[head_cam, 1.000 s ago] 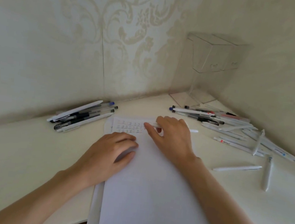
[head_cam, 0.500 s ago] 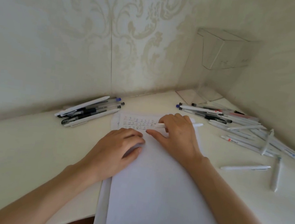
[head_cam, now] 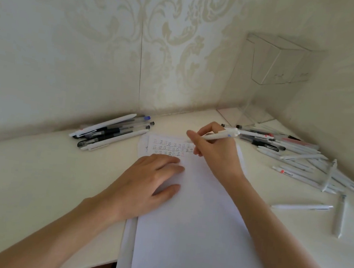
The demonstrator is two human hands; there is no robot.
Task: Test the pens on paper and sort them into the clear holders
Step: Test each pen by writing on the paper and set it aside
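Your right hand [head_cam: 215, 155] pinches the white pen [head_cam: 220, 136] at the far end of the paper [head_cam: 192, 236], tip pointing left toward the written rows, while your flat left hand [head_cam: 150, 179] presses the paper.

wall [head_cam: 71, 43]: cream, pale scroll pattern, forms corner | desk [head_cam: 22, 170]: white, set into corner

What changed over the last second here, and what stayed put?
The right hand has tipped the white pen up from nearly flat into a writing hold, tip near the right end of the written rows on the paper. The left hand still presses the paper flat; the left pen pile, right pen pile and clear holders are unchanged.
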